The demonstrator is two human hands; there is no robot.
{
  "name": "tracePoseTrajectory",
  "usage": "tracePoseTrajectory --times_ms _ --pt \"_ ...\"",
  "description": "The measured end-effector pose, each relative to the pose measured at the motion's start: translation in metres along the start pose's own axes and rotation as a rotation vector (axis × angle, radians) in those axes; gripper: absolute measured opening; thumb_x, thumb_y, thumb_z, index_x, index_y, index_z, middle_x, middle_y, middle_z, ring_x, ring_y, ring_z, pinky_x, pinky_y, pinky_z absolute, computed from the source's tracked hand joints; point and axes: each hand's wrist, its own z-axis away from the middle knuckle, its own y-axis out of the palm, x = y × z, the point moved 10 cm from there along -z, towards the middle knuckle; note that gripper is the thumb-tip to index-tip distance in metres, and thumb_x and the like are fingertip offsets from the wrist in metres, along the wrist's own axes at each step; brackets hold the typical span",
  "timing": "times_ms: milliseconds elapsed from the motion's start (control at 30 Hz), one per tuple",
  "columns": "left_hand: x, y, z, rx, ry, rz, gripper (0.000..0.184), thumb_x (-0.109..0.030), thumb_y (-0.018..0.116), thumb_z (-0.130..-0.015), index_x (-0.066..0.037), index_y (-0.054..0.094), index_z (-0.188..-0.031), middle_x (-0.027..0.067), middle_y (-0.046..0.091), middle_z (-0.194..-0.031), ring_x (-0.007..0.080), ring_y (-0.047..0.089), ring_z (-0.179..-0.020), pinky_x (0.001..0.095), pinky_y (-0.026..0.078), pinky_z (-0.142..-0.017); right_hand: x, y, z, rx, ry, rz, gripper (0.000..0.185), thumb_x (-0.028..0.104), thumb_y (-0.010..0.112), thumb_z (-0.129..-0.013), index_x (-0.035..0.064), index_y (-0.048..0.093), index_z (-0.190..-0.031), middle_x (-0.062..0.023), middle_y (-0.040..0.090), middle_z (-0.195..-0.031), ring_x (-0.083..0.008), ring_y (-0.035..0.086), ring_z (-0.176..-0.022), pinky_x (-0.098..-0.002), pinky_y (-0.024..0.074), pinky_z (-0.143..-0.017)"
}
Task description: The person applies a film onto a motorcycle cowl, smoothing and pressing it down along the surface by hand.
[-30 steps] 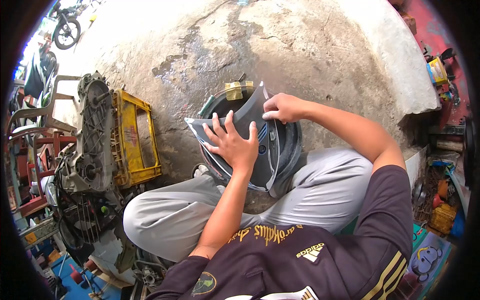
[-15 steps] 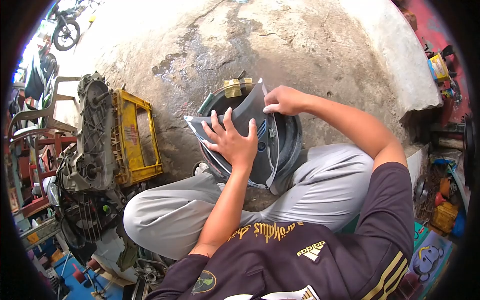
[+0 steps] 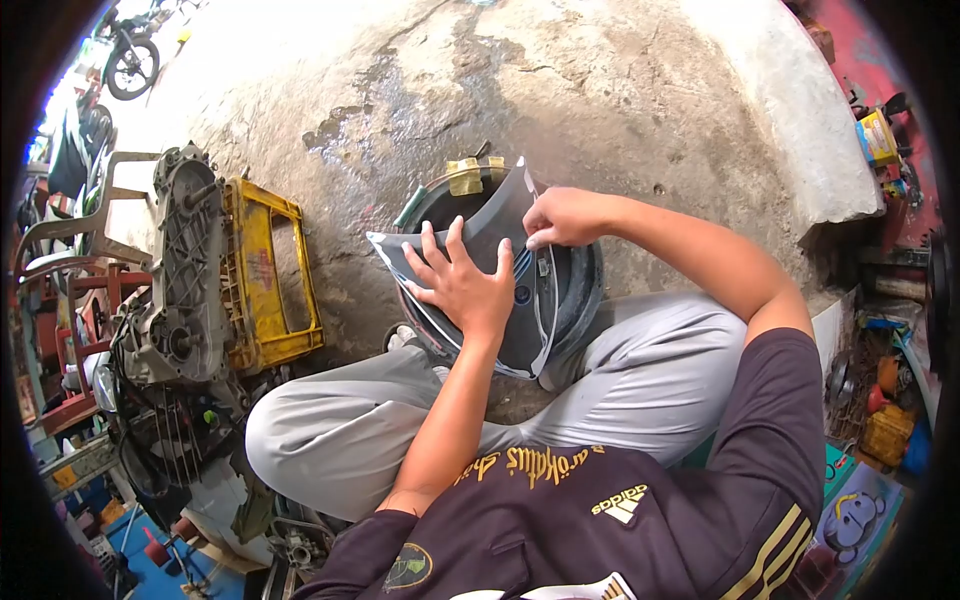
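A dark grey, roughly triangular panel (image 3: 518,335) with pale edges and a blue mark, looking like a motorcycle body panel, lies across a round black tub (image 3: 588,290). My left hand (image 3: 465,285) rests on its left part, fingers spread. On the right edge of the panel, my right hand (image 3: 565,215) is closed, with fingertips pressed together against the surface; whatever they pinch, if anything, is hidden. Yellowish tape (image 3: 465,177) is stuck on the far rim of the tub. The tub stands between my bent legs.
To the left stand a yellow crate (image 3: 275,270) and a grey metal engine casing (image 3: 188,265). Wet patches mark the concrete floor (image 3: 600,110). A concrete block (image 3: 800,130) and assorted parts line the right side.
My right hand has slid a little nearer along the panel's right edge. The left hand stays in place, and the panel has barely shifted.
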Motion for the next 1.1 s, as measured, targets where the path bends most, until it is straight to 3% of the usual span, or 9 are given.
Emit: tracePoseTrajectory --times_ms 100,200,333,433,667,767,933,1033,1100 --pt "0.0 0.0 0.0 0.006 0.0 0.004 0.074 -0.049 0.083 -0.081 -0.024 0.054 -0.145 0.0121 0.035 -0.164 0.0466 0.02 -0.156 0.0796 0.021 -0.113 -0.017 -0.022 -0.007 -0.195 -0.04 0.05 0.027 0.032 0.076 -0.092 0.0053 0.078 -0.097 -0.0173 0.074 -0.088 -0.034 0.072 -0.085 -0.0436 0.0544 -0.078" --pt "0.0 0.0 0.0 0.007 -0.002 0.0 0.074 -0.049 0.083 -0.082 -0.024 0.054 -0.145 0.012 0.035 -0.164 0.0466 0.02 -0.156 0.0797 0.022 -0.113 -0.016 -0.026 -0.001 -0.192 -0.033 -0.062 0.028 0.032 0.075 -0.093 0.0031 0.075 -0.094 -0.0174 0.073 -0.085 -0.0321 0.07 -0.08 -0.0426 0.052 -0.075" --pt "-0.001 0.0 0.0 0.003 -0.001 -0.002 0.074 -0.049 0.083 -0.082 -0.023 0.054 -0.145 0.0116 0.035 -0.164 0.0467 0.02 -0.156 0.0797 0.022 -0.113 -0.01 0.002 -0.002 0.019 -0.01 -0.019 0.029 0.032 0.075 -0.093 0.0036 0.076 -0.095 -0.0171 0.073 -0.084 -0.032 0.07 -0.08 -0.0436 0.0518 -0.075" --pt "-0.001 -0.001 0.0 0.003 -0.001 0.002 0.074 -0.05 0.083 -0.082 -0.024 0.054 -0.145 0.0113 0.035 -0.165 0.0468 0.02 -0.156 0.0798 0.022 -0.113 -0.036 -0.024 -0.01 -0.22 -0.006 0.104 0.029 0.033 0.079 -0.089 0.0048 0.077 -0.094 -0.0168 0.074 -0.087 -0.0313 0.073 -0.085 -0.0432 0.0544 -0.077" --pt "0.0 0.0 0.0 0.002 0.005 -0.005 0.075 -0.049 0.083 -0.082 -0.024 0.054 -0.145 0.0116 0.035 -0.165 0.047 0.021 -0.156 0.0797 0.022 -0.113 0.0 -0.003 0.003 -0.021 -0.007 0.023 0.029 0.034 0.075 -0.093 0.005 0.075 -0.094 -0.0188 0.072 -0.088 -0.0371 0.069 -0.086 -0.0456 0.0521 -0.077" --pt "-0.001 -0.002 0.001 -0.004 0.01 0.004 0.074 -0.049 0.083 -0.082 -0.023 0.054 -0.145 0.0118 0.035 -0.165 0.0471 0.021 -0.156 0.0798 0.022 -0.113 -0.024 -0.03 -0.008 -0.307 -0.1 0.227 0.028 0.033 0.074 -0.093 0.0047 0.073 -0.092 -0.0187 0.07 -0.09 -0.0391 0.068 -0.087 -0.0482 0.0517 -0.078" --pt "0.001 0.0 0.0 0.012 -0.021 0.006 0.073 -0.048 0.083 -0.083 -0.024 0.054 -0.145 0.0103 0.037 -0.164 0.0458 0.02 -0.157 0.0791 0.021 -0.115 -0.004 0.003 -0.001 -0.053 -0.068 0.039 0.026 0.032 0.077 -0.091 0.0061 0.075 -0.093 -0.0157 0.071 -0.089 -0.038 0.068 -0.086 -0.0474 0.0519 -0.077" --pt "0.001 -0.001 0.0 -0.005 0.001 0.011 0.072 -0.048 0.082 -0.083 -0.024 0.055 -0.145 0.0104 0.037 -0.164 0.0457 0.02 -0.157 0.0792 0.021 -0.115 -0.007 0.002 -0.004 -0.056 -0.067 0.069 0.027 0.032 0.076 -0.092 0.0054 0.074 -0.093 -0.0159 0.071 -0.091 -0.0379 0.068 -0.089 -0.0473 0.0517 -0.079" --pt "0.001 -0.001 0.0 0.0 -0.005 0.007 0.073 -0.049 0.082 -0.082 -0.024 0.054 -0.145 0.011 0.036 -0.164 0.0462 0.021 -0.156 0.0794 0.021 -0.114 -0.02 -0.019 -0.007 -0.212 -0.043 0.136 0.027 0.032 0.075 -0.093 0.0052 0.073 -0.093 -0.0165 0.07 -0.092 -0.038 0.067 -0.09 -0.0477 0.0512 -0.08"
